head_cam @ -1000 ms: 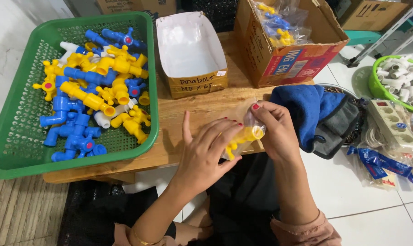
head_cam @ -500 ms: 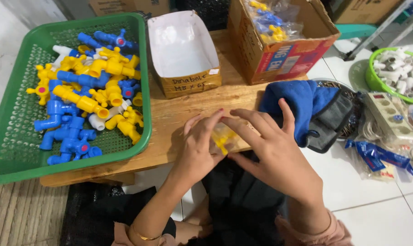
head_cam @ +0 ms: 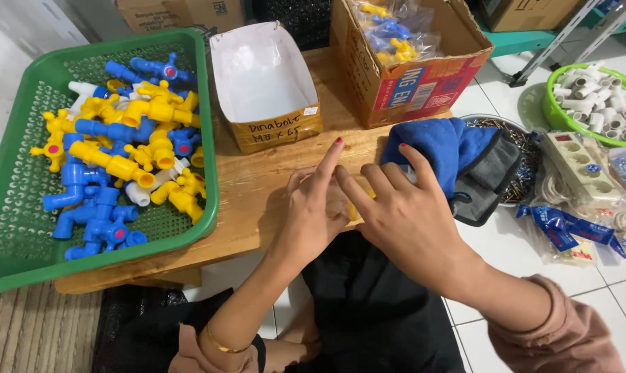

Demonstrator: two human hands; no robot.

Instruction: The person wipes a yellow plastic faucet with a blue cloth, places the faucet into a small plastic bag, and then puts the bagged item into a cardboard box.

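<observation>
Hands [head_cam: 368, 207] press seemingly yellow tap [head_cam: 352, 205].

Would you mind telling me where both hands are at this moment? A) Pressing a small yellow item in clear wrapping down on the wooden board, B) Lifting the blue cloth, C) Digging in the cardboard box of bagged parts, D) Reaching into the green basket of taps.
A: the left hand and right hand lie together flat over a small yellow item on the wooden board, apart from the green basket and the blue cloth.
</observation>
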